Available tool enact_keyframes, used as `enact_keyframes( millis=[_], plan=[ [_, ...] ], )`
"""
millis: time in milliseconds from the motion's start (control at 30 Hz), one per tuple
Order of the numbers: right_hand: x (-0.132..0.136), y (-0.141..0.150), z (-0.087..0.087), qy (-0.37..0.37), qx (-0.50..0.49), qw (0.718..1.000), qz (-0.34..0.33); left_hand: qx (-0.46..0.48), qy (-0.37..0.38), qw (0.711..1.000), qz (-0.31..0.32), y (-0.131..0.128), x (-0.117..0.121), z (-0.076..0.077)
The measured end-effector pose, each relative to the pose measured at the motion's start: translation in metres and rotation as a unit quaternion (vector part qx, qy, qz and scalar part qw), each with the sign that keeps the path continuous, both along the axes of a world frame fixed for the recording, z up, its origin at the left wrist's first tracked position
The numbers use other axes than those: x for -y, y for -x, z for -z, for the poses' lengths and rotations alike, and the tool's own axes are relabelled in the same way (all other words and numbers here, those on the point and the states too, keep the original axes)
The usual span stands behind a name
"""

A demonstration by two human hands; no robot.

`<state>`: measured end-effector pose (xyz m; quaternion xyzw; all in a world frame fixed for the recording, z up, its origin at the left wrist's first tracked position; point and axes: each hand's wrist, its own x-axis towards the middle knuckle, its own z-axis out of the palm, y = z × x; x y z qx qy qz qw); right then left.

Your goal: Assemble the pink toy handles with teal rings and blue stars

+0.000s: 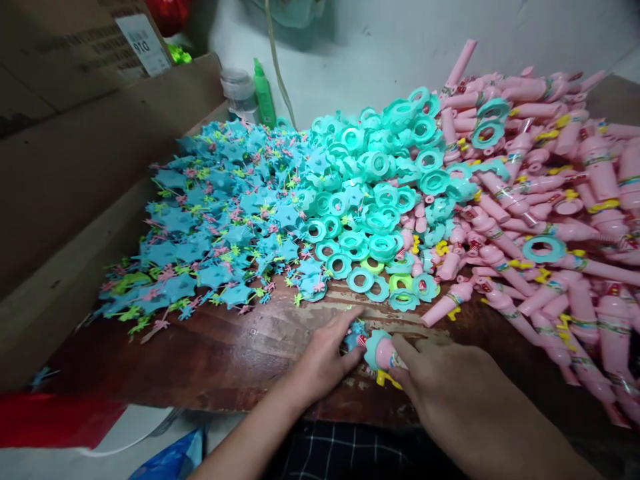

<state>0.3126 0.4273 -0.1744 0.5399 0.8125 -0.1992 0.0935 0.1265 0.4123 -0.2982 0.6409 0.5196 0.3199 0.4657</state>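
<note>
My right hand [445,380] is closed round a pink plastic toy [386,353] with a scalloped teal ring [373,348] round its end and a yellow part [388,380] below. The toy's tip points left. Directly in front of it, my left hand [325,357] curls its thumb and fingers about a small blue plastic piece [356,331], partly hidden by the hand. A red-and-white striped bit [361,341] shows between the blue piece and the ring. Both hands are low over the near part of the brown table [240,360].
Blue star-shaped pieces [170,253] with small pink and green bits cover the left. Teal rings [353,243] are heaped in the middle, pink toys [545,233] on the right. A cardboard wall [100,167] borders the left; a green bottle [264,93] stands behind.
</note>
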Motion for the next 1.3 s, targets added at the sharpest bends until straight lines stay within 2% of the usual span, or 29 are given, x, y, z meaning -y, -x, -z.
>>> enact_keyframes(
  millis=[67, 133, 200, 267, 333, 400, 500, 533, 600, 667, 700, 800, 867, 933, 1100, 1200, 1267, 1300],
  plan=[
    [-0.010, 0.000, -0.002, 0.033, -0.046, 0.998, 0.023, 0.003, -0.003, 1.000, -0.001, 0.002, 0.002, 0.000],
    [-0.013, -0.014, 0.005, 0.100, -0.113, 0.987, 0.053, 0.005, -0.005, 1.000, 0.001, 0.006, 0.003, -0.005],
    [-0.007, -0.038, 0.022, 0.183, -0.184, 0.961, 0.093, -0.003, -0.006, 1.000, 0.016, 0.009, -0.001, -0.015],
    [0.003, -0.063, 0.044, 0.214, -0.235, 0.937, 0.146, -0.033, -0.030, 0.999, 0.001, 0.008, -0.009, -0.031],
    [0.011, -0.082, 0.066, 0.168, -0.265, 0.933, 0.178, -0.087, -0.085, 0.991, -0.050, -0.004, -0.023, -0.049],
    [0.010, -0.095, 0.081, 0.049, -0.268, 0.940, 0.206, -0.146, -0.148, 0.976, -0.068, -0.026, -0.041, -0.061],
    [-0.013, -0.108, 0.092, -0.131, -0.184, 0.943, 0.245, -0.218, -0.204, 0.954, 0.019, -0.064, -0.066, -0.061],
    [-0.023, -0.112, 0.093, -0.154, -0.153, 0.945, 0.246, -0.229, -0.210, 0.949, 0.049, -0.074, -0.073, -0.058],
    [-0.043, -0.119, 0.093, -0.144, -0.123, 0.953, 0.238, -0.230, -0.212, 0.945, 0.091, -0.086, -0.084, -0.051],
    [-0.056, -0.123, 0.092, -0.127, -0.122, 0.955, 0.240, -0.217, -0.220, 0.947, 0.092, -0.084, -0.090, -0.049],
    [-0.059, -0.124, 0.091, -0.123, -0.120, 0.954, 0.247, -0.209, -0.226, 0.949, 0.069, -0.079, -0.090, -0.049],
    [-0.054, -0.119, 0.088, -0.120, -0.093, 0.946, 0.285, -0.174, -0.216, 0.960, -0.039, -0.052, -0.077, -0.054],
    [-0.046, -0.112, 0.086, -0.123, -0.058, 0.940, 0.313, -0.171, -0.188, 0.965, -0.071, -0.031, -0.057, -0.052],
    [-0.038, -0.106, 0.084, -0.131, -0.032, 0.932, 0.336, -0.194, -0.166, 0.965, -0.062, -0.012, -0.033, -0.042],
    [-0.030, -0.107, 0.083, -0.153, -0.031, 0.914, 0.374, -0.242, -0.136, 0.961, -0.006, 0.011, 0.021, 0.004],
    [-0.021, -0.109, 0.078, -0.191, -0.106, 0.894, 0.392, -0.211, -0.094, 0.973, 0.006, 0.010, 0.029, 0.016],
    [-0.008, -0.101, 0.071, -0.187, -0.218, 0.865, 0.411, -0.134, -0.054, 0.988, -0.061, 0.006, 0.025, 0.009],
    [0.001, -0.094, 0.067, -0.149, -0.273, 0.856, 0.414, -0.064, -0.025, 0.992, -0.108, 0.003, 0.021, 0.000]
  ],
)
